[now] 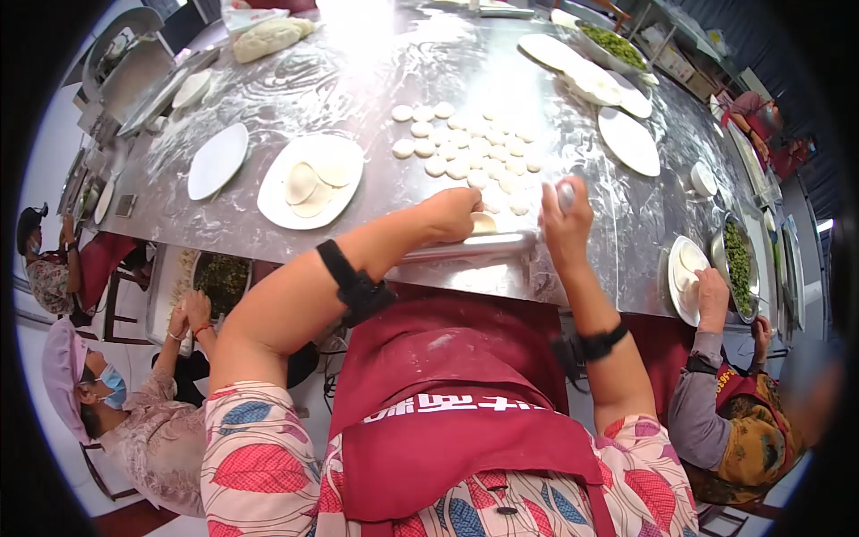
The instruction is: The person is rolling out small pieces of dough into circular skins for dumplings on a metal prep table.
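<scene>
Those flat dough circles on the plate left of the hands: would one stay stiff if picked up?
Probably not: the dough circles look thin and broad, so one would likely sag. Thinness also suggests they're light. Since they overlap on the white plate, neighbours might cling together.

Dough round (pixel 484 223) partly behind left hand (pixel 455 215), object (pixel 565 194) in right hand (pixel 567 222) unclear; shirt (pixel 261 467) cropped

One head-worn view, facing forward and steeply down
A wide, round-edged picture looks from above the wearer's red apron (pixel 465 452) at bottom centre; the left hand (pixel 455 215) and right hand (pixel 565 215) appear near, mid-frame, while the desk (pixel 376 72) recedes toward the top edge.
</scene>
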The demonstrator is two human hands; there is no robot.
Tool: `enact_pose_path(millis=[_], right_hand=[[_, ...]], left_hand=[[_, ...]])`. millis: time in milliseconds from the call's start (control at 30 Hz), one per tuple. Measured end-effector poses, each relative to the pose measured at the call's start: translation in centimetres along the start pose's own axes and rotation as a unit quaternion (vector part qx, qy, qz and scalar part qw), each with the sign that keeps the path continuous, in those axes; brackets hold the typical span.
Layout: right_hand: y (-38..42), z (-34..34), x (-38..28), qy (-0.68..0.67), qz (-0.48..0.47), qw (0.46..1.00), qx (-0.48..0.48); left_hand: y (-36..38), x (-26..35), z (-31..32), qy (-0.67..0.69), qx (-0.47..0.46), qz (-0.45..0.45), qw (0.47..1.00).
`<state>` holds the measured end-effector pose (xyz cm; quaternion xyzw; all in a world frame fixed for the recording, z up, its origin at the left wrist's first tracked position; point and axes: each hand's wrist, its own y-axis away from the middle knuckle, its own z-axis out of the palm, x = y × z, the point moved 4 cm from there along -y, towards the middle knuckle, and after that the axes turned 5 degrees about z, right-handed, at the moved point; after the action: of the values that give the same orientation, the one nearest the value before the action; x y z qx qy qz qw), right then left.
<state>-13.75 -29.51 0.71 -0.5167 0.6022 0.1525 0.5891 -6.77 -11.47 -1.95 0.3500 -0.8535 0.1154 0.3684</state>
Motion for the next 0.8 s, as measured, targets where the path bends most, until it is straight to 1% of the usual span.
enact_pose_path(millis=[33, 67, 100, 133, 167, 200, 233, 267, 300, 333, 367, 467, 500, 533, 567, 633, 700, 767, 800], right_hand=[[-1.3, 1.3, 0.6, 0.019, -0.027, 0.999, 0.003], [-2.3, 2.0, 1.5, 0.049, 0.005, 0.999, 0.000], [-2.6, 2.3, 1.9, 0.059, -0.053, 0.996, 0.029], [-2.0, 2.1, 1.4, -0.019, 0.012, 1.000, 0.003], [-1.4, 1.3, 2.7, 0.022, -0.048, 0.998, 0.031], [0.2, 0.2, 1.0, -0.008, 0.047, 0.999, -0.010], [1.5, -0.8, 0.4, -0.018, 0.015, 1.000, 0.000], [2.8, -1.5, -0.8, -0.040, 0.012, 0.999, -0.004], [3.7, -2.2, 0.9, -0.042, 0.026, 0.999, -0.015], [4.6, -2.5, 0.2, -0.074, 0.075, 0.994, -0.027], [5.0, -2.6, -0.1, -0.073, 0.061, 0.995, -0.027], [5.2, -2.6, -0.3, -0.071, 0.028, 0.997, -0.020], [5.1, -2.6, -0.2, -0.070, 0.029, 0.997, -0.022], [5.0, -2.5, -0.2, -0.069, 0.030, 0.997, -0.024], [4.9, -2.5, -0.2, -0.069, 0.031, 0.997, -0.026], [4.8, -2.4, -0.4, -0.067, 0.026, 0.997, -0.022], [4.9, -2.4, -0.5, -0.070, 0.026, 0.997, -0.019], [5.0, -2.4, -0.5, -0.079, 0.030, 0.996, -0.014], [5.1, -2.4, -0.7, -0.077, 0.016, 0.997, -0.014]], left_hand=[[0.1, 0.4, -0.5, -0.022, 0.005, -0.004, 1.000], [0.1, 0.7, -0.8, -0.039, 0.004, -0.032, 0.999], [0.0, 0.3, -0.7, -0.031, -0.013, -0.058, 0.998], [0.2, 0.2, -0.6, -0.008, -0.008, -0.082, 0.997], [-0.1, -0.5, 0.1, -0.023, -0.011, -0.070, 0.997], [0.4, 0.2, 0.2, -0.027, -0.005, -0.075, 0.997], [0.8, 0.5, 0.4, -0.034, -0.030, -0.040, 0.998], [1.2, 0.3, 0.8, -0.008, -0.011, -0.017, 1.000], [1.6, 0.6, 0.6, -0.011, -0.014, 0.000, 1.000], [2.0, 0.4, 0.4, 0.034, -0.011, 0.000, 0.999], [2.3, 0.2, 0.1, 0.078, -0.010, 0.000, 0.997], [5.0, -0.4, -4.4, 0.123, -0.011, -0.021, 0.992], [6.3, -0.9, -6.6, 0.117, 0.019, -0.027, 0.993], [6.9, -2.9, -8.1, 0.129, 0.038, -0.028, 0.991], [8.4, -3.5, -10.5, 0.132, 0.059, -0.047, 0.988], [10.5, -6.1, -15.2, 0.064, 0.081, -0.092, 0.990], [12.3, -8.9, -18.8, 0.119, 0.129, -0.173, 0.969], [13.2, -12.0, -20.5, 0.164, 0.167, -0.214, 0.948], [13.3, -13.7, -21.1, 0.186, 0.186, -0.232, 0.936]])
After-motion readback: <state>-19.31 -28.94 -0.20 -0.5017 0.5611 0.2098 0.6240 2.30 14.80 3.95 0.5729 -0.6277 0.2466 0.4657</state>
